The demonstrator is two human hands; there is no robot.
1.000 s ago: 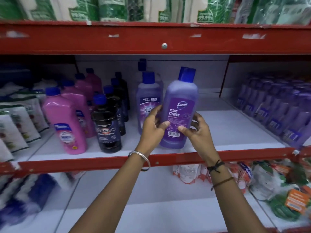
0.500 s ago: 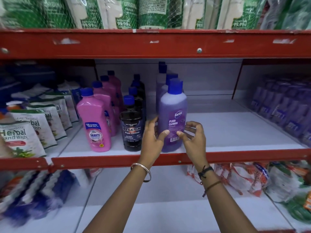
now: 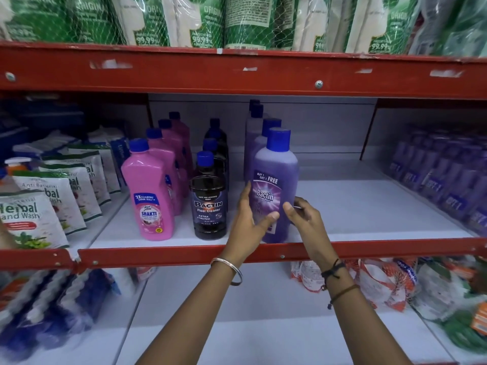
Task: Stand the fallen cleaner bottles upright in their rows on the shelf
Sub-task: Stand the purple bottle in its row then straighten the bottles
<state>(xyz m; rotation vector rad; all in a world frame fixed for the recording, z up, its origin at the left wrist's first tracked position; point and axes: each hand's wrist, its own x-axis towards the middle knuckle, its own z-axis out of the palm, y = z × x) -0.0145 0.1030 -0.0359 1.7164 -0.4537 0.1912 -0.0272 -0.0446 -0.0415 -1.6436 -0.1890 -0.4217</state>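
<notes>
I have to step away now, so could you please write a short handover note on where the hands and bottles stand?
Left hand: on the left side of the front purple bottle, thumb across its label.
Right hand: fingers on the bottle's right side.
The purple bottle stands upright at the shelf's front edge, heading its purple row; the pink row and black row stand upright beside it.
Done: those three rows look tidy.
Left: let go, then deal with the purple bottles lying at the right.
</notes>
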